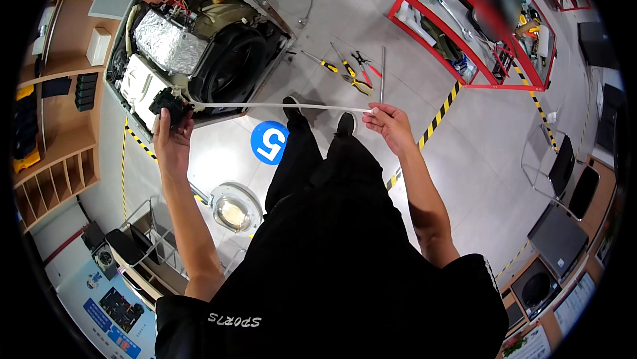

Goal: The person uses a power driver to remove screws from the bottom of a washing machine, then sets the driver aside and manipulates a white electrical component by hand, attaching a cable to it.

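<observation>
By an opened washer (219, 26), we stretch a pale strip (285, 105), right hand (393, 128) pinching its end at two o'clock, left hand (174, 145) gripping a black part (170, 104) at ten; next, seemingly: steady tension.

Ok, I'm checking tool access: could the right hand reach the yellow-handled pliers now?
Probably not: the right hand holds the white strip, and the yellow-handled pliers lie on the floor below, though uncovered.
</observation>
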A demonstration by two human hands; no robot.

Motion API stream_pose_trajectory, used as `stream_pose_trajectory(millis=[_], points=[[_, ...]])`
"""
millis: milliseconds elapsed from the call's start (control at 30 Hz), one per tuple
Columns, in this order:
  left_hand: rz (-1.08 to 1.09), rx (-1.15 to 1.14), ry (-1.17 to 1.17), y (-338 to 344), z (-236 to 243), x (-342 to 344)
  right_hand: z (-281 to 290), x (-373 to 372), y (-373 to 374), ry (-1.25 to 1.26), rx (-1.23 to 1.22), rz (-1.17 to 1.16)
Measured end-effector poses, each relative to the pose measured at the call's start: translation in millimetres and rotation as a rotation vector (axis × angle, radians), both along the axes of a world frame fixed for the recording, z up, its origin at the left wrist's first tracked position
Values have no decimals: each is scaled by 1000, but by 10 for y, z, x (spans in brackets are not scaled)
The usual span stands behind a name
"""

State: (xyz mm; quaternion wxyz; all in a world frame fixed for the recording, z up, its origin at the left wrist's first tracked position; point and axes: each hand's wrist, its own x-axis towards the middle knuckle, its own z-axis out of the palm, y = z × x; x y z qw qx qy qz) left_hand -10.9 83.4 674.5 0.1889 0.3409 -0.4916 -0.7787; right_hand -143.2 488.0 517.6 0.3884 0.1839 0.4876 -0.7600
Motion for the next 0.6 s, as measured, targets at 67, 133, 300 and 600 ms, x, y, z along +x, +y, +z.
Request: stream_pose_trajectory(millis=[67,133,300,600], points=[[-7,-8,-40,47,-4,-20,-73,20,29,-8,32,-11],[-2,-21,-77,102,-15,-39,-100,26,67,-16,29,-30],[16,-13,-58,175,-53,-60,49,-42,158,-39,-119,-146],[-16,-7,-16,168,-51,-16,177,-254,127,108,-315,-296]])
